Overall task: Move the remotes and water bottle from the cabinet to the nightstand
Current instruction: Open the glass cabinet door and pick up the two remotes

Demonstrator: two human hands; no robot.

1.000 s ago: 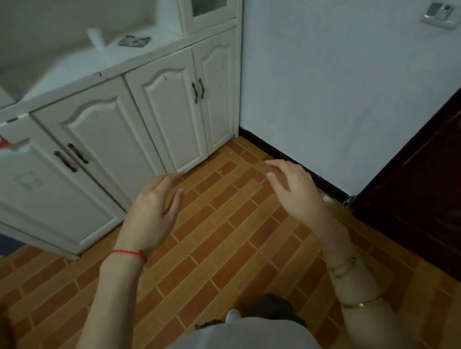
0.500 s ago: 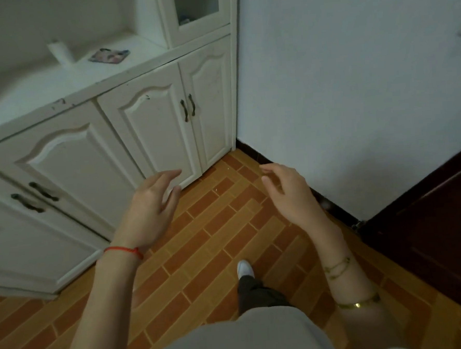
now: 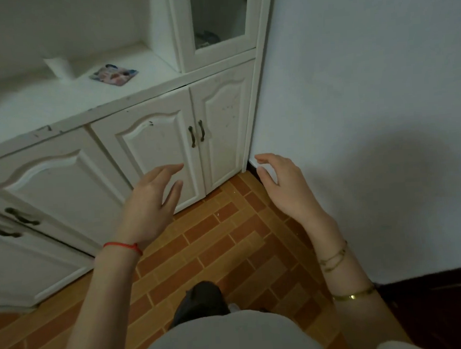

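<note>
White cabinet [image 3: 151, 141] ahead; both hands' fingers [image 3: 170, 172] loosely spread, empty, touching nothing.

Cabinet [image 3: 151, 141] left, wall [image 3: 367, 85] right; floor [image 3: 228, 244] between open.

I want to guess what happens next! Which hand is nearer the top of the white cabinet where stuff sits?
Probably the left hand. It hangs open in front of the cabinet doors, below the countertop. The right hand, open too, is over by the wall. No remotes or bottle show clearly.
</note>
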